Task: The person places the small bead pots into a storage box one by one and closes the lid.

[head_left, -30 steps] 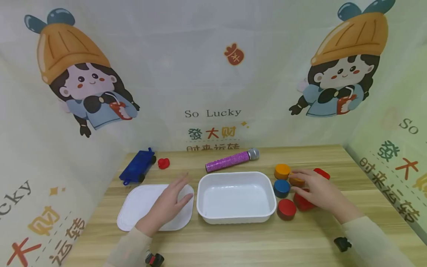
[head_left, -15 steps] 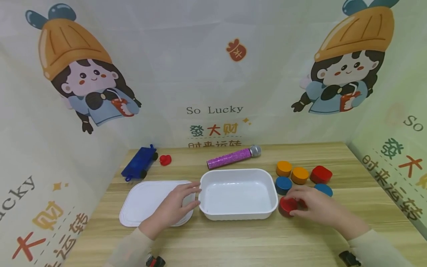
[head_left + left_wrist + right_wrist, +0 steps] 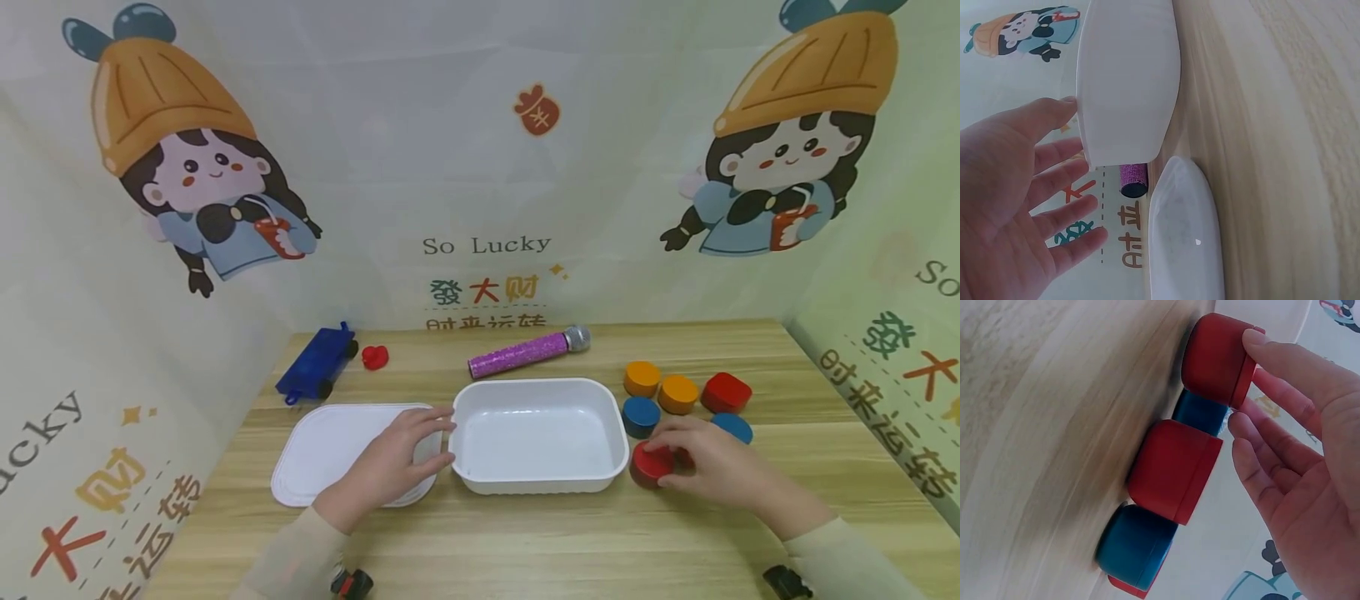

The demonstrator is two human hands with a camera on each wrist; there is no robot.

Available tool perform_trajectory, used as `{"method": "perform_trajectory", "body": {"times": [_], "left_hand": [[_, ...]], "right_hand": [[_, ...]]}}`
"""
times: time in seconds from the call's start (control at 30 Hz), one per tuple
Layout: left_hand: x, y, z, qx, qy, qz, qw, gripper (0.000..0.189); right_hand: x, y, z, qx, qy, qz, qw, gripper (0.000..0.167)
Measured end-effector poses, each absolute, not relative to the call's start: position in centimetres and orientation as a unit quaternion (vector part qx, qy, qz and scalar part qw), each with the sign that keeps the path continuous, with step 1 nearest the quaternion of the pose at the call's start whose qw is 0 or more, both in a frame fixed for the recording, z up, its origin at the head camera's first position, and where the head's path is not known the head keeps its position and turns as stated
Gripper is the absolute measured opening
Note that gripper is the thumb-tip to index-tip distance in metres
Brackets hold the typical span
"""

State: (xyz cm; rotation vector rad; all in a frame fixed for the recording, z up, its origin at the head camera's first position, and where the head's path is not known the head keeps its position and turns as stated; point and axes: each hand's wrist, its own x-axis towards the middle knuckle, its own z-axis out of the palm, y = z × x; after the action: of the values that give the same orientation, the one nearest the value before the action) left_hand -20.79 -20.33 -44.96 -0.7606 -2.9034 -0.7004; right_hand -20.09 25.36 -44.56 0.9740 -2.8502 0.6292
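Observation:
My right hand (image 3: 708, 467) pinches a small round red jar (image 3: 651, 464) by its lid, thumb on the near side and fingers on the far side. This jar (image 3: 1213, 359) stands right beside the white rectangular tub (image 3: 540, 485). A second red jar (image 3: 1172, 469) is next to it, mostly hidden by the hand in the head view. My left hand (image 3: 393, 458) has its fingers extended, thumb and fingertips at the tub's left rim. In the left wrist view the thumb touches the tub wall (image 3: 1125, 81). Under that hand lies a flat white lid (image 3: 322, 450).
Around the right hand stand two orange jars (image 3: 642, 378), blue jars (image 3: 641, 417) and another red jar (image 3: 726, 392). A purple glitter microphone (image 3: 525, 353) lies behind the tub. At the back left are a blue toy cart (image 3: 318, 367) and a small red piece (image 3: 375, 357).
My right hand has moved from over the orange jar toward me, onto the red jar beside the tub. My left hand has shifted right to the tub's rim.

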Motion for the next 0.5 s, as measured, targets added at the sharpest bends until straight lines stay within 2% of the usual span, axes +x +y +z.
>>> {"method": "perform_trajectory", "body": {"times": [0.27, 0.5], "left_hand": [[-21.0, -20.2, -44.5, -0.246, -0.943, -0.224, 0.012, 0.044], [-21.1, -20.3, -44.3, -0.247, -0.942, -0.227, 0.007, 0.044]], "right_hand": [[-19.8, 25.6, -43.1, 0.286, -0.932, 0.214, 0.061, 0.032], [-20.3, 25.4, -40.4, 0.272, -0.938, 0.206, 0.064, 0.036]]}}
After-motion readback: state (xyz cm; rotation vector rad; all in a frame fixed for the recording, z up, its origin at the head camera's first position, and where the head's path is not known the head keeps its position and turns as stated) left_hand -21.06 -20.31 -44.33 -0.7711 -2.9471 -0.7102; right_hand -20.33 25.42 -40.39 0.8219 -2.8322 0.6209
